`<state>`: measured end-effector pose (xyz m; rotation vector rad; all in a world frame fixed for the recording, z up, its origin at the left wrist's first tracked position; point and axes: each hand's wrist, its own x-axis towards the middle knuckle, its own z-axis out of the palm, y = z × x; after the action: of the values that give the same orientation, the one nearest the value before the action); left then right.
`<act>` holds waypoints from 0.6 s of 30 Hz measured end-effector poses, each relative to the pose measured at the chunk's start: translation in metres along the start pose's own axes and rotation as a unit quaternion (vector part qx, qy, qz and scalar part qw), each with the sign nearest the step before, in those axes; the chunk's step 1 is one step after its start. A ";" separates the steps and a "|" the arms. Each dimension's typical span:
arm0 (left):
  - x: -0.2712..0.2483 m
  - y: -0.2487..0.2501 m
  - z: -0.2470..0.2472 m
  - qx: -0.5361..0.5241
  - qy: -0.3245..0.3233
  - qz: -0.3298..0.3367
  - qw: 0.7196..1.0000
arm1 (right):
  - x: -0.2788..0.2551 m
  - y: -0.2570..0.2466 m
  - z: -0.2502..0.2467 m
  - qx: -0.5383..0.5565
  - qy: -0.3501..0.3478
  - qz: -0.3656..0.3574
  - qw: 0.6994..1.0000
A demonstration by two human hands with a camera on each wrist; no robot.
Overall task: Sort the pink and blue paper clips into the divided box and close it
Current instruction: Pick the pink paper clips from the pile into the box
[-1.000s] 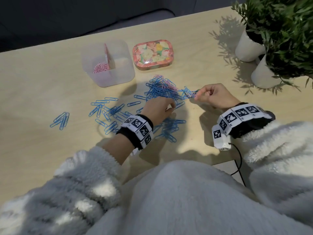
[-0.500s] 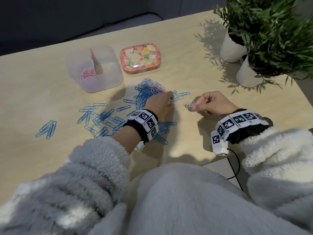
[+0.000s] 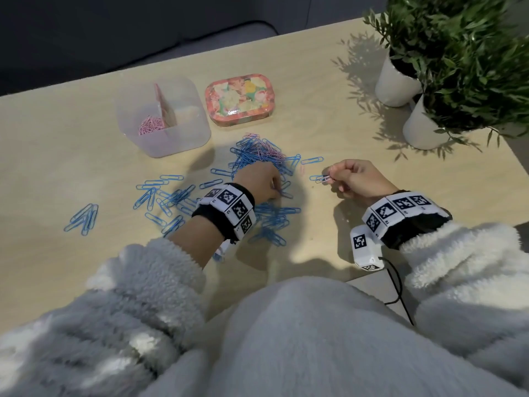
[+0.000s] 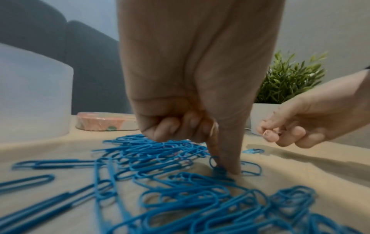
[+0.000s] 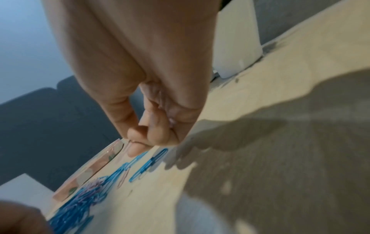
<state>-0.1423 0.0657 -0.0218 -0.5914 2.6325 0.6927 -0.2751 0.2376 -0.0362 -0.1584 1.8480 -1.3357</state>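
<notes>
Left hand point(image 3: 257, 183) is down on the desk point(image 3: 357, 133), planted in the mixed heap of blue paper clips point(image 3: 257, 156). From the left wrist view its fingers point(image 4: 170, 128) are curled tight into the palm while the thumb drives straight down onto a blue clip lying on the desk, pinning it. From the head view the knuckles hide that contact.

Right hand point(image 3: 357, 179) hovers just off the desk to the right of the heap, fingers point(image 5: 140, 139) pinched together with the thumb. Something thin and pale pokes out of that pinch, likely a pink clip, but it is too small and blurred to be sure. Two blue clips lie on the desk right under it.

Pink paper clips point(image 3: 272, 151) show only as a few strands threaded through the far side of the heap, with one lying alone just to the heap's right; most are buried or hard to pick out. More blue clips are scattered to the left, a small bunch well apart near the desk's left edge.

The divided box point(image 3: 163, 138) stands open beyond the heap, a pink divider upright in it, a small pile of pink clips in its left compartment. The right compartment's contents cannot be made out through the cloudy wall. The flowered lid point(image 3: 239, 100) lies just beside the box on its right. Two potted plants point(image 3: 458, 53) are cut off at the far right corner.
</notes>
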 end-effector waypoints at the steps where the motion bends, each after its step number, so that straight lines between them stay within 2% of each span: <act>1: 0.000 -0.001 -0.001 -0.004 0.011 0.004 1.000 | 0.001 -0.001 0.000 0.018 0.004 0.013 1.000; 6: 0.020 0.023 0.000 -0.078 0.079 0.004 0.994 | 0.008 -0.009 -0.002 0.127 0.014 0.090 0.988; 9: 0.033 0.040 0.008 -0.060 0.104 -0.020 0.993 | 0.008 -0.017 -0.001 0.179 -0.040 0.105 0.977; 12: 0.040 0.046 0.013 -0.016 0.124 -0.035 0.992 | 0.009 -0.020 0.001 0.125 -0.006 0.098 0.987; 14: 0.042 0.046 0.014 0.008 0.129 -0.034 0.991 | 0.009 -0.020 0.006 0.076 0.015 0.063 0.995; 18: 0.035 0.047 0.015 0.047 0.102 -0.020 0.993 | 0.015 -0.024 0.015 -0.070 0.049 0.020 0.996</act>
<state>-0.1906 0.1004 -0.0313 -0.7185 2.8144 0.5173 -0.2824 0.2083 -0.0255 -0.1307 2.0182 -1.2045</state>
